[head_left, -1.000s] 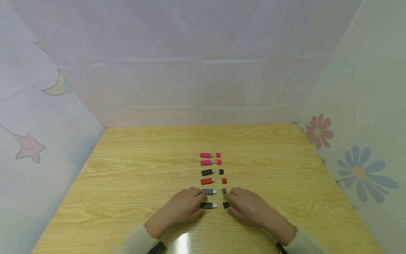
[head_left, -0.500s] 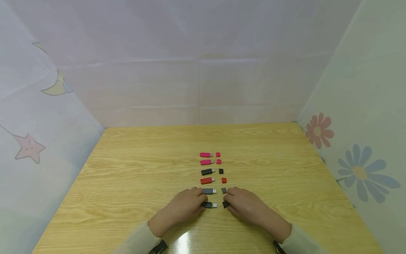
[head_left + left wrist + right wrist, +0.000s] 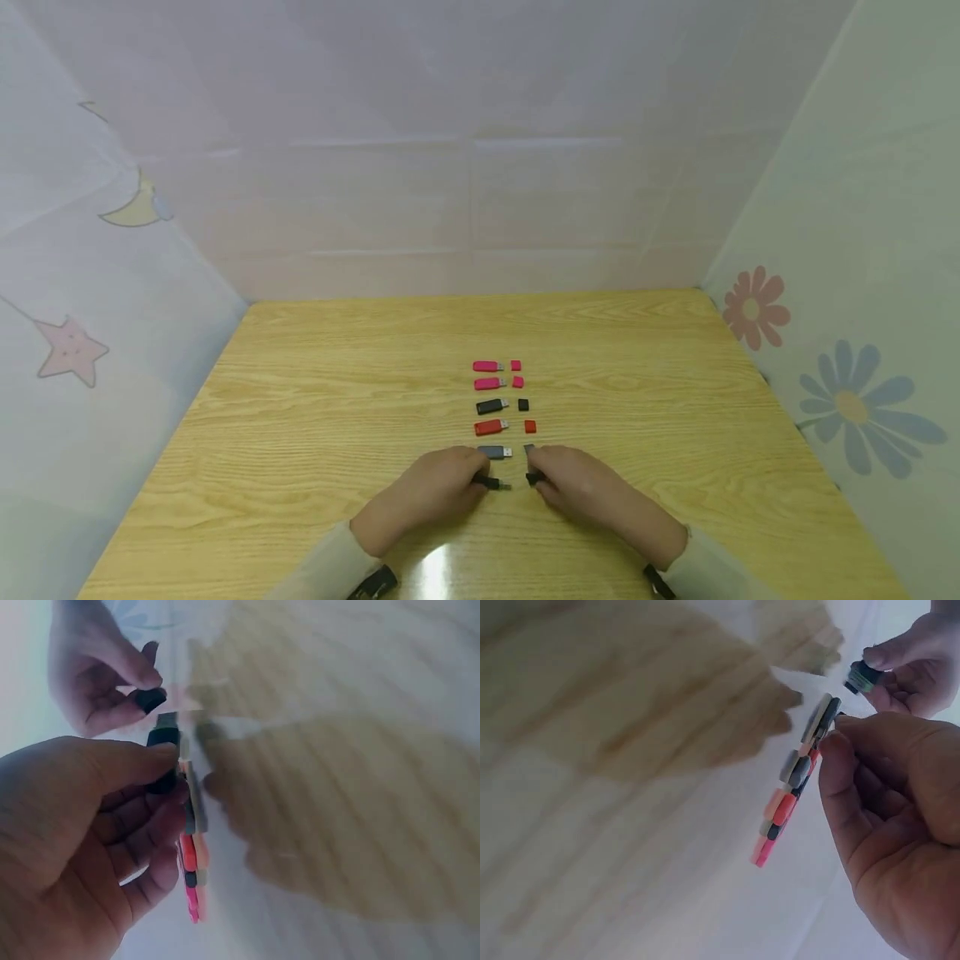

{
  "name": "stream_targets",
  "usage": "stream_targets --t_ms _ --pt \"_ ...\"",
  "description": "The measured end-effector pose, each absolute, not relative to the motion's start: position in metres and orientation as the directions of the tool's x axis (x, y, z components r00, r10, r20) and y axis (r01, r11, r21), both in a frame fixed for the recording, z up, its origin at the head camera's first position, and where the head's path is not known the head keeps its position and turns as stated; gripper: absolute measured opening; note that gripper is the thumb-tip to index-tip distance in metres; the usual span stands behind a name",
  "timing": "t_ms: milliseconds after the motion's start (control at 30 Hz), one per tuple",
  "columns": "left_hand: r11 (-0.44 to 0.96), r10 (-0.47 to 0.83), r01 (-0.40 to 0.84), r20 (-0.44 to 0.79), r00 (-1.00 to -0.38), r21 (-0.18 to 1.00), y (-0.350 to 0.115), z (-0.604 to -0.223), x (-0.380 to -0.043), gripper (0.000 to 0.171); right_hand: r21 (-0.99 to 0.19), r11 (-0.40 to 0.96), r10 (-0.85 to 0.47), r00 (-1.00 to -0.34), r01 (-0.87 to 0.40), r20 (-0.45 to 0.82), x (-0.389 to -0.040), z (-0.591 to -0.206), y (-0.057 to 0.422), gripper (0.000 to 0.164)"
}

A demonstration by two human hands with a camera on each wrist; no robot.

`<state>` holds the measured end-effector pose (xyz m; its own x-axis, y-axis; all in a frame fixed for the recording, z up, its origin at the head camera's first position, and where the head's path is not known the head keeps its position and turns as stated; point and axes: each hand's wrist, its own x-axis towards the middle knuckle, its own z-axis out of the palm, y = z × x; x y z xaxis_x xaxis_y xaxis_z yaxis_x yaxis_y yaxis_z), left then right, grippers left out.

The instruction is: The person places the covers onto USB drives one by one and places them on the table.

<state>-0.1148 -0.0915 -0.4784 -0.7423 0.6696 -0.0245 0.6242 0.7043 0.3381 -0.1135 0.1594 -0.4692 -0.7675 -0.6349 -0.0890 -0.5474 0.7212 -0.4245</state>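
My left hand (image 3: pixel 438 485) pinches a black USB stick (image 3: pixel 163 741) between thumb and fingers, its metal plug pointing right. Across a small gap, my right hand (image 3: pixel 581 485) pinches the stick's small black cap (image 3: pixel 151 700) with thumb and fingertips. Cap and plug face each other, apart. Just beyond the hands lie a grey USB stick (image 3: pixel 494 452) and a grey cap (image 3: pixel 528 448), the cap partly covered by my right fingers. In the right wrist view the black cap is mostly hidden behind my fingertips.
Farther back on the wooden table (image 3: pixel 315 383) runs a column of uncapped USB sticks: a red one (image 3: pixel 489 427), a black one (image 3: pixel 491 407) and two pink ones (image 3: pixel 488 384). Each has its cap to the right, such as the red cap (image 3: pixel 530 427). Pale sheeting (image 3: pixel 472 208) surrounds the table.
Both hands have closed on the black stick and its cap. The stick has turned onto its edge, and the cap has tilted up; the other sticks lie as before.
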Motion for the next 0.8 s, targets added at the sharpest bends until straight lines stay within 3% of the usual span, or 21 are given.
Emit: stream_targets --t_ms 133,467,800 --pt "0.686 0.643 0.556 -0.035 -0.765 0.469 -0.096 -0.477 -0.119 0.007 -0.507 0.712 -0.594 -0.802 -0.486 -0.065 -0.113 -0.466 0.162 0.016" --pt "0.626 0.611 0.506 0.029 -0.791 0.593 -0.098 -0.467 -0.122 0.011 -0.636 0.609 -0.571 -0.818 -0.474 0.063 -0.118 -0.462 0.169 0.009" --pt "0.517 0.517 0.341 0.031 -0.855 0.785 -0.103 -0.469 -0.126 0.013 -0.753 0.535 -0.475 -0.873 -0.384 0.109 -0.123 -0.462 0.172 0.007"
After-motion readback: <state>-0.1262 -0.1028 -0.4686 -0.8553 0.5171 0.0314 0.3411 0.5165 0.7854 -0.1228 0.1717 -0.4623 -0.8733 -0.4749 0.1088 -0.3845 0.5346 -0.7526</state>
